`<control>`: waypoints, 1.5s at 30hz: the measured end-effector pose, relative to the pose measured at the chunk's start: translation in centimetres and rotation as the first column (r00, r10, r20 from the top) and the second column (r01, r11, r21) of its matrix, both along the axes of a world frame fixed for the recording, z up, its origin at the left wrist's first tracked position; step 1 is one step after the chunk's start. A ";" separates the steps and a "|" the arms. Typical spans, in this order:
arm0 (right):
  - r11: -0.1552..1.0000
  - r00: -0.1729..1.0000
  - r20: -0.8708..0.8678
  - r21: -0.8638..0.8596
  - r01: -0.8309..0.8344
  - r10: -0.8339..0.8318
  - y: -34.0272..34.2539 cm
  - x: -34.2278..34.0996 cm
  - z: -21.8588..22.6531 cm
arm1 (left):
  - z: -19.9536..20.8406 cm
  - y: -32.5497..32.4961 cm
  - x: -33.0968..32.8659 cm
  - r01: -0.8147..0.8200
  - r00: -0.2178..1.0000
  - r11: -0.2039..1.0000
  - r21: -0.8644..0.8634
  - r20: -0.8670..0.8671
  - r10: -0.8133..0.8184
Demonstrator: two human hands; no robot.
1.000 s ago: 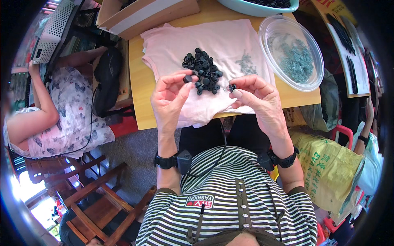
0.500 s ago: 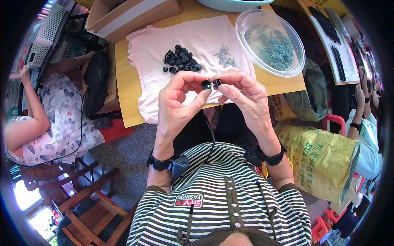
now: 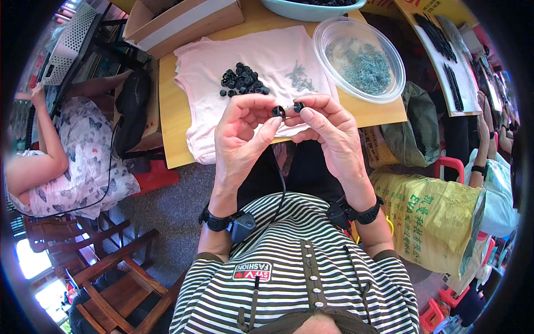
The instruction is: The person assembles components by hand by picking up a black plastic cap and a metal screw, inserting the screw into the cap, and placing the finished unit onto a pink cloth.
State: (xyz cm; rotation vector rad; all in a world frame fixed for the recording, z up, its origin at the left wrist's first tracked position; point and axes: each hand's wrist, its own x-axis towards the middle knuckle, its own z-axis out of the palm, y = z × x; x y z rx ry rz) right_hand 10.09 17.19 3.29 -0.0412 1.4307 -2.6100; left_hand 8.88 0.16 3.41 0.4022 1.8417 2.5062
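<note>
Above the near edge of a pink cloth (image 3: pixel 206 61), my two hands meet fingertip to fingertip. My left hand (image 3: pixel 240 133) pinches a small round black cap (image 3: pixel 278 112), its hollow side turned partly toward my right hand. Between thumb and forefinger, my right hand (image 3: pixel 338 131) grips a small black knob-like piece (image 3: pixel 298 106). A thin, light metal bit shows in the gap between the two parts; I cannot tell which one it belongs to. Just beyond my left fingers lies a heap of black caps (image 3: pixel 243 80). Small silvery metal pieces (image 3: pixel 300 77) are scattered to its right.
A see-through round tub (image 3: pixel 318 47) of metal pieces stands at the table's right. Behind the cloth are a cardboard box (image 3: pixel 186 25) and a pale blue basin (image 3: pixel 311 10). Yellow sacks (image 3: pixel 423 217) stand at right; a person in a patterned dress (image 3: pixel 83 156) sits at left.
My hands have drawn slightly apart, and the gap between the two black parts is wider. The left cap has tilted. The whole view has shifted a little.
</note>
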 end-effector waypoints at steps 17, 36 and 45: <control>0.994 0.991 -0.096 0.051 0.102 -0.096 0.5 -0.4 0.3 | -0.8 0.6 -0.8 0.032 0.997 0.997 0.064 0.069 -0.036; 0.634 0.809 -0.588 0.626 0.455 0.000 -0.4 -1.3 2.7 | -2.0 0.0 -1.7 0.086 0.982 0.937 0.339 0.131 -0.137; 0.743 0.828 -0.560 0.541 0.394 -0.031 0.2 -1.5 1.7 | -1.9 0.3 -2.0 0.086 0.987 0.970 0.227 0.111 -0.113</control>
